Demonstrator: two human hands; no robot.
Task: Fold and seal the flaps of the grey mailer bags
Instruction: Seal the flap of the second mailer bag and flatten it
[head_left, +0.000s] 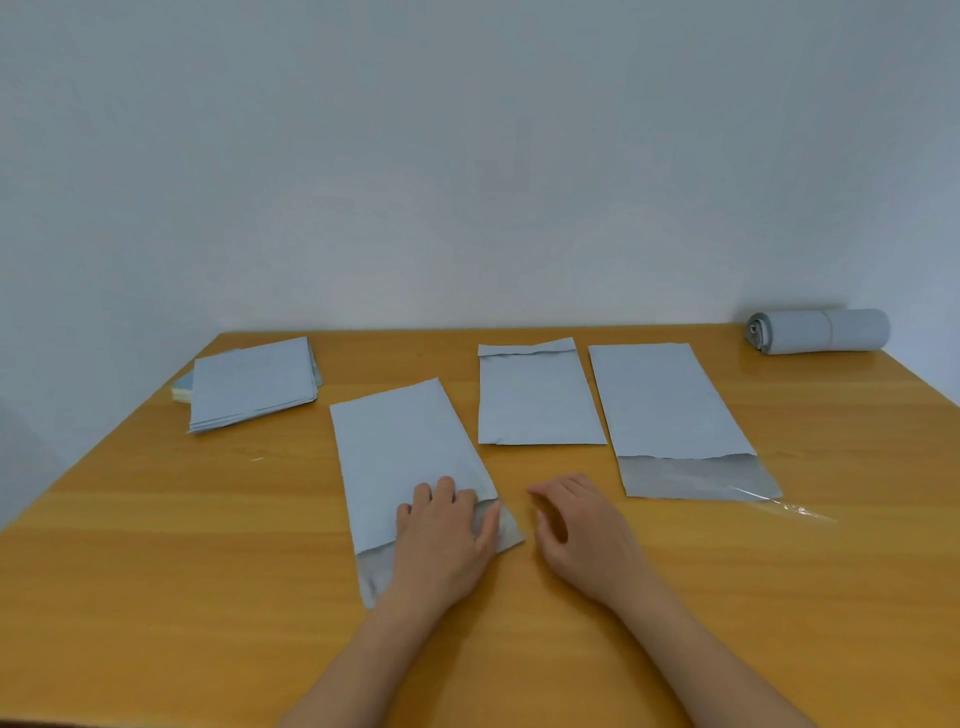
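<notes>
Three grey mailer bags lie flat on the wooden table (156, 519). The nearest bag (400, 452) is angled, its flap end toward me. My left hand (441, 540) rests flat on that end, fingers on the bag and thumb on the open flap. My right hand (582, 530) hovers just right of this bag with fingers loosely curled, holding nothing. The middle bag (535, 400) has its flap folded over at the far end. The right bag (670, 405) has an open shiny flap (696, 478) at its near end, with a clear peeled strip (795, 506) trailing to the right.
A stack of grey mailer bags (254, 382) lies at the back left of the table. A roll of grey bags (821, 332) lies at the back right corner against the pale wall. A small scrap (257, 459) lies near the stack.
</notes>
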